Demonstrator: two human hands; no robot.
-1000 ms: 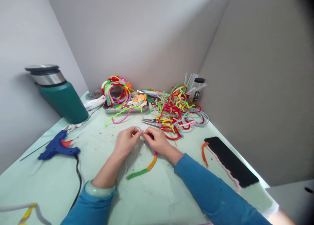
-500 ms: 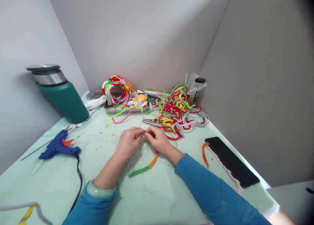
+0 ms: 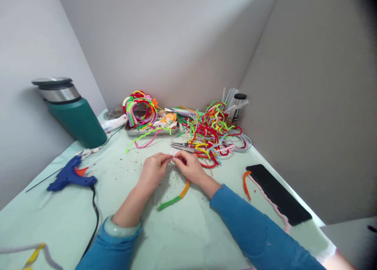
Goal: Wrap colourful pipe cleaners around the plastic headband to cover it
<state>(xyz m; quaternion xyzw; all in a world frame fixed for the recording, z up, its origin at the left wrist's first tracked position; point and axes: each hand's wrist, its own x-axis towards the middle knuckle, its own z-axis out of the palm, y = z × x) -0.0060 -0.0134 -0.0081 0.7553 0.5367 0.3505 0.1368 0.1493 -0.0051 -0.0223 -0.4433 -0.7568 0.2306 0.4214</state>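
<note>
Fingertips pinched, my left hand meets my right hand over the middle of the table. Between the fingertips shows a tiny purplish bit, apparently the end of a pipe cleaner; most of it is hidden by the fingers. From under my right hand hangs a multicoloured pipe cleaner strip, orange near the palm and green at its free end, curving to the left. Just beyond my fingers lie metal scissors, partly under yellow pipe cleaner pieces.
A tangled heap of pipe cleaners sits behind the scissors. Left of it, a metal tray holds small pieces and pipe cleaner rings. A blue glue gun and green bottle stand left; a black phone lies right.
My fingertips have shifted slightly, with both hands still pinched together. The strip's green end has swung a little to the right, and less pink shows by my right hand.
</note>
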